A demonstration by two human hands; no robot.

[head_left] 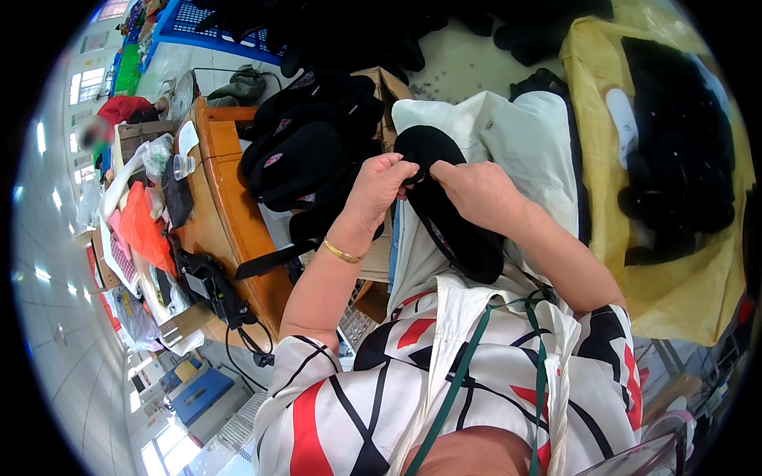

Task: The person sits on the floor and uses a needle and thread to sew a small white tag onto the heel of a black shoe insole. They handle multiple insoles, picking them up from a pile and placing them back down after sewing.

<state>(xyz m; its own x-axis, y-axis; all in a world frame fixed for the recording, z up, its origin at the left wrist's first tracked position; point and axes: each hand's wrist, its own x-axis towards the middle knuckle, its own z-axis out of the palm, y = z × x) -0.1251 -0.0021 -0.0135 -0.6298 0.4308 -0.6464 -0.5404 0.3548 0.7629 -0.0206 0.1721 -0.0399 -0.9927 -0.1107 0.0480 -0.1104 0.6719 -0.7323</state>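
Note:
A black cloth shoe (470,238) lies lengthwise over my lap, its one end tilted away from me. My left hand (371,189) is closed in a pinch at the edge of the shoe's opening, near the far end. Close beside it, my right hand (478,194) pinches the same edge with thumb and forefinger. Whatever small part sits between the fingertips is too small to make out. Beneath the shoe, a pale cloth (524,151) covers my legs. A gold bangle (343,251) circles my left wrist.
Left of my knees, several black shoes (298,159) are piled by an orange wooden table (218,159). On the right, a yellow sheet (599,198) holds more black shoes (675,151) and a white insole (621,119). A blue crate (186,24) stands at the far left.

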